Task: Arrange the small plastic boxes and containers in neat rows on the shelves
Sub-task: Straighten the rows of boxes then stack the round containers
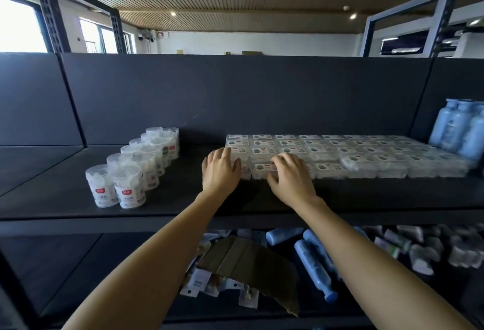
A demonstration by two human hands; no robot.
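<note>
Several small clear plastic boxes (340,154) with printed labels lie in rows across the middle and right of the dark shelf (183,198). My left hand (221,171) rests flat against the left end of the front row, fingers straight on the boxes. My right hand (290,176) lies over the front boxes just to its right, fingers spread and lightly bent on their tops. Two rows of clear round containers (136,170) with white lids stand to the left of my hands.
Blue bottles (461,130) stand at the shelf's far right. On the lower shelf lie a cardboard flap (248,264), more blue bottles (314,259), hanging packets and loose small packs (432,248). A dark back panel closes the shelf behind.
</note>
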